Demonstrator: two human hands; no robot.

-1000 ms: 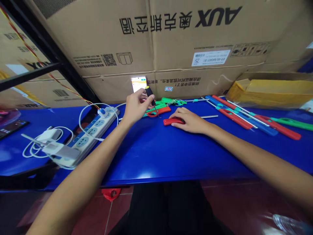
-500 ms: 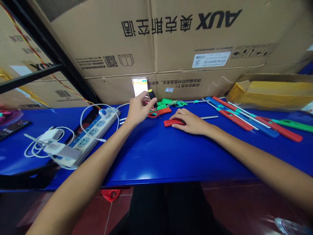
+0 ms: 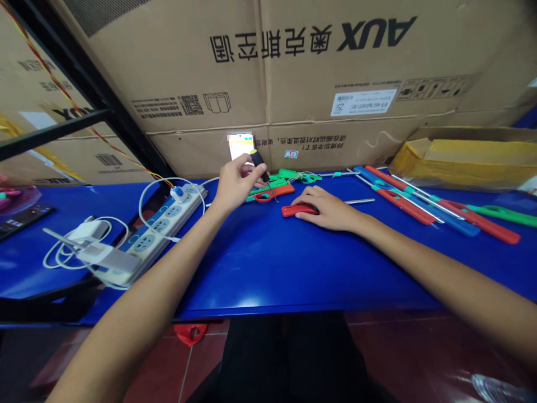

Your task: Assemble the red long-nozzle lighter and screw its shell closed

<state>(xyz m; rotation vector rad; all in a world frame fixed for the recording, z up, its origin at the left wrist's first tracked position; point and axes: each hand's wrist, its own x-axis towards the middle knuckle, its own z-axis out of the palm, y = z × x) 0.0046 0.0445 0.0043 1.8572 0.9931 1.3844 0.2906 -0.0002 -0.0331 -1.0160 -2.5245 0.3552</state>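
My left hand [image 3: 235, 183] pinches a small screwdriver [image 3: 259, 163] by its black handle with a yellow end. Its thin shaft slants down to the right, the tip just left of the red lighter. My right hand [image 3: 329, 208] is wrapped over a long-nosed red lighter [image 3: 295, 211] lying on the table; its metal tube sticks out to the right, and the palm hides its middle. Just behind the screwdriver tip lies an orange-red lighter handle [image 3: 282, 192]. Green lighter pieces [image 3: 288, 174] are heaped behind that, partly covered by the left hand.
Several red, blue and green long lighters [image 3: 451, 215] lie on the right of the blue table [image 3: 285, 268]. A lit phone [image 3: 240, 146] leans on the big cardboard box [image 3: 302, 73]. A power strip [image 3: 161, 226] with white cables is at left, a yellow-taped carton [image 3: 470, 159] back right.
My left hand has shifted slightly left and toward me, and the screwdriver handle leans a little further left. My right hand stays in place on the red lighter.
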